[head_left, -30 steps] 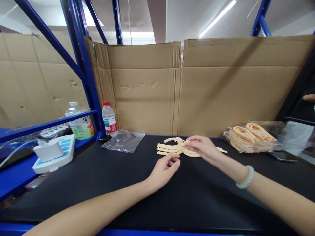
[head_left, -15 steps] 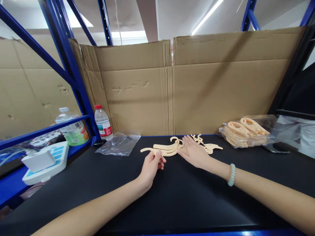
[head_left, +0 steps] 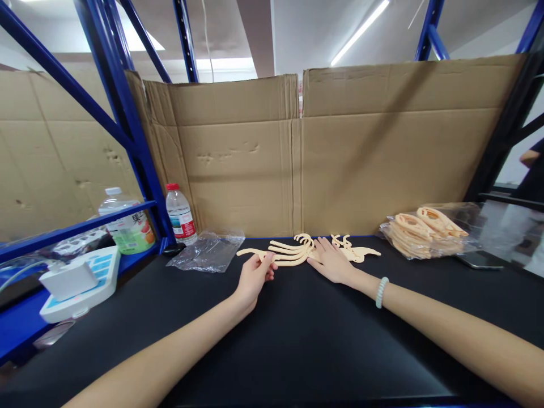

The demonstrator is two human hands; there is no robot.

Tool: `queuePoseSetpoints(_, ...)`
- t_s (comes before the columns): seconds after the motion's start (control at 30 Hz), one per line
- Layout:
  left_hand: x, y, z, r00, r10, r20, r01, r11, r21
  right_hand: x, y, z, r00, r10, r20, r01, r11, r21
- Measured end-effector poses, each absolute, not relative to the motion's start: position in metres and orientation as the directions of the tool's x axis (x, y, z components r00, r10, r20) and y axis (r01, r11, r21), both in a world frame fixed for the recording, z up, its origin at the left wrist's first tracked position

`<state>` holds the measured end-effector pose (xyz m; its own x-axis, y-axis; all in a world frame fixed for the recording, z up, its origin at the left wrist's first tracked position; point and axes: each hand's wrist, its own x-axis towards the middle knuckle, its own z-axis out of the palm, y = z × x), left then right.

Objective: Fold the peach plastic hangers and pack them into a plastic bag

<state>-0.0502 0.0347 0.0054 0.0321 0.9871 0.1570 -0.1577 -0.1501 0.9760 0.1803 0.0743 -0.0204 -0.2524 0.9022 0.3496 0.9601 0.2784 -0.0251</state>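
A flat, pale, wood-like cutout (head_left: 293, 263) with several long curved strips lies on the black table, near its back edge. On its left part, my left hand (head_left: 254, 277) pinches the piece between thumb and fingers, close to a thin curved tip that points left. My right hand (head_left: 334, 263), with a pale coiled band at the wrist, rests flat over the middle with fingers stretched out. Beyond that hand, a pointed, beak-like end (head_left: 363, 253) and small curls stick out to the right. The palm hides the middle of the cutout.
A clear plastic bag (head_left: 208, 250) and a red-capped bottle (head_left: 179, 215) are at the back left. At the back right lies a bag of similar pale cutouts (head_left: 425, 232) beside a phone (head_left: 480, 260). Cardboard (head_left: 242, 181) walls the back; a white power strip (head_left: 85, 283) sits left.
Both hands have shifted slightly left. The curved strips, closer together before, are now spread further apart between my hands.
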Motion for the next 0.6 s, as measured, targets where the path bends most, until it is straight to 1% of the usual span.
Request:
queuePoseSetpoints(0.1, -0.057, 0.043, 0.007, 0.008, 0.986, 0.166, -0.154, -0.163, 0.975, 0.185, 0.060, -0.014, -0.322, 0.801, 0.504, 0.921, 0.389, -0.031)
queuePoseSetpoints(0.13, -0.058, 0.044, 0.007, 0.010, 0.986, 0.168, -0.150, -0.165, 0.975, 0.187, 0.055, -0.012, -0.324, 0.779, 0.536, 0.913, 0.407, -0.040)
queuePoseSetpoints(0.2, -0.058, 0.044, 0.007, 0.020, 0.985, 0.170, -0.144, -0.165, 0.976, 0.191, 0.048, -0.010, -0.305, 0.769, 0.563, 0.911, 0.408, -0.064)
queuePoseSetpoints(0.37, -0.056, 0.041, 0.009, 0.051, 0.982, 0.181, -0.134, -0.173, 0.976, 0.195, 0.049, -0.011, -0.283, 0.805, 0.521, 0.915, 0.390, -0.106)
queuePoseSetpoints(0.5, -0.058, 0.041, 0.009, 0.117, 0.977, 0.180, -0.138, -0.163, 0.977, 0.197, 0.054, -0.013, -0.240, 0.837, 0.492, 0.911, 0.369, -0.185)
queuePoseSetpoints(0.6, -0.060, 0.042, 0.009, 0.157, 0.968, 0.194, -0.158, -0.169, 0.973, 0.200, 0.051, -0.013, -0.240, 0.857, 0.457, 0.889, 0.383, -0.251)
